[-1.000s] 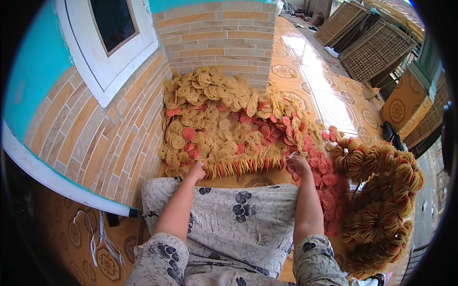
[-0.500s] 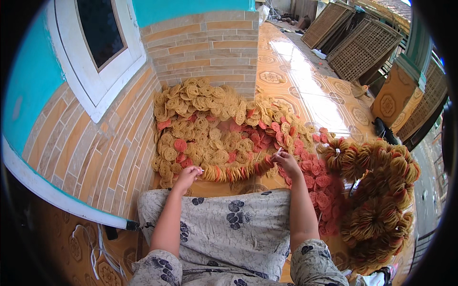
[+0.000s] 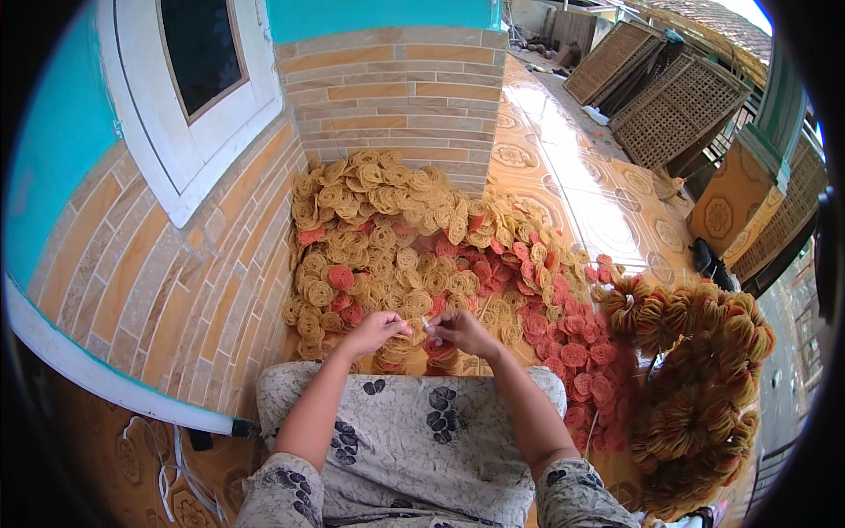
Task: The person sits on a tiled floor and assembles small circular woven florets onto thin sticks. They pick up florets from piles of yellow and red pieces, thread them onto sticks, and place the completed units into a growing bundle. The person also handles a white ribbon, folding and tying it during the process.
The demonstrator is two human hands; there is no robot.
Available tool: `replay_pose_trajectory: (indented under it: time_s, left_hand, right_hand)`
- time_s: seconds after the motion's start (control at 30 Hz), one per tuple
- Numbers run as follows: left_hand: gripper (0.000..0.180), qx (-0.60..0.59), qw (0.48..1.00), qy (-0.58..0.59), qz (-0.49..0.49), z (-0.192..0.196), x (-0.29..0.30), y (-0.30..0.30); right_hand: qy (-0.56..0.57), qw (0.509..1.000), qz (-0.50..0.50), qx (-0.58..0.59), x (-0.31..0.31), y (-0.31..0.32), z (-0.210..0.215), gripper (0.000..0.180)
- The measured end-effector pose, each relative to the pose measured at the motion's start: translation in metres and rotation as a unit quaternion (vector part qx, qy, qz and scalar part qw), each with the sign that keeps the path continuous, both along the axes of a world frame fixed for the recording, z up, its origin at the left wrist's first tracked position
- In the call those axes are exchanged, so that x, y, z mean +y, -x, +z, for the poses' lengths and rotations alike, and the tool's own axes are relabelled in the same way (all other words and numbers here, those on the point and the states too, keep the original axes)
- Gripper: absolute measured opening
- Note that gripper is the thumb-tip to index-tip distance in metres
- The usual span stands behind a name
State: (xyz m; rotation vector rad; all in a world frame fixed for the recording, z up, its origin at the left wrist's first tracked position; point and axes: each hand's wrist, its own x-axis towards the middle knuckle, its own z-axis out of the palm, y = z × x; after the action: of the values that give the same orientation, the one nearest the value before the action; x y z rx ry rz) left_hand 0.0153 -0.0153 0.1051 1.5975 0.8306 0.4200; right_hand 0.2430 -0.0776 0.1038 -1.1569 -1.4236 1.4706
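Observation:
My left hand [image 3: 375, 333] and my right hand [image 3: 459, 333] are close together above my knees, a small gap between them. Both are pinched on the ends of a thin white strip [image 3: 426, 324]; the end at my left fingers is hardly visible. Threaded on it is a bunch of thin, lacy discs [image 3: 443, 357], tan and red, hanging below the hands and partly hidden behind the patterned cloth over my lap [image 3: 414, 431]. Just beyond my hands spreads a heap of loose tan discs [image 3: 352, 238], with red discs [image 3: 581, 356] to its right.
Finished-looking rings of strung discs [image 3: 695, 396] are piled at the right. Loose white strips [image 3: 180, 475] lie on the floor at lower left. A tiled wall [image 3: 396, 97] bounds the heap at the back. Woven racks [image 3: 678, 110] lean at the far right.
My hands have come together from well apart. The strung discs, stretched between them in a shallow curve before, now hang bunched below. The view has shifted slightly.

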Motion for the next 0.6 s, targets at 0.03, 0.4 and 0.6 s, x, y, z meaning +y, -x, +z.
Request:
replay_pose_trajectory:
  time_s: [0.03, 0.4, 0.6]
  left_hand:
    - [0.023, 0.031, 0.999, 0.033, 0.021, -0.014, 0.002, 0.0]
    - [0.018, -0.069, 0.992, 0.08, 0.074, -0.041, 0.011, -0.016]
    - [0.013, -0.022, 0.996, 0.039, 0.081, -0.041, 0.012, -0.017]
  right_hand:
    - [0.052, 0.997, -0.002, -0.061, 0.004, 0.006, -0.01, 0.015]
    - [0.101, 0.994, -0.042, 0.004, 0.024, 0.008, -0.055, 0.027]
    - [0.09, 0.991, -0.013, 0.096, 0.02, 0.003, -0.047, 0.032]
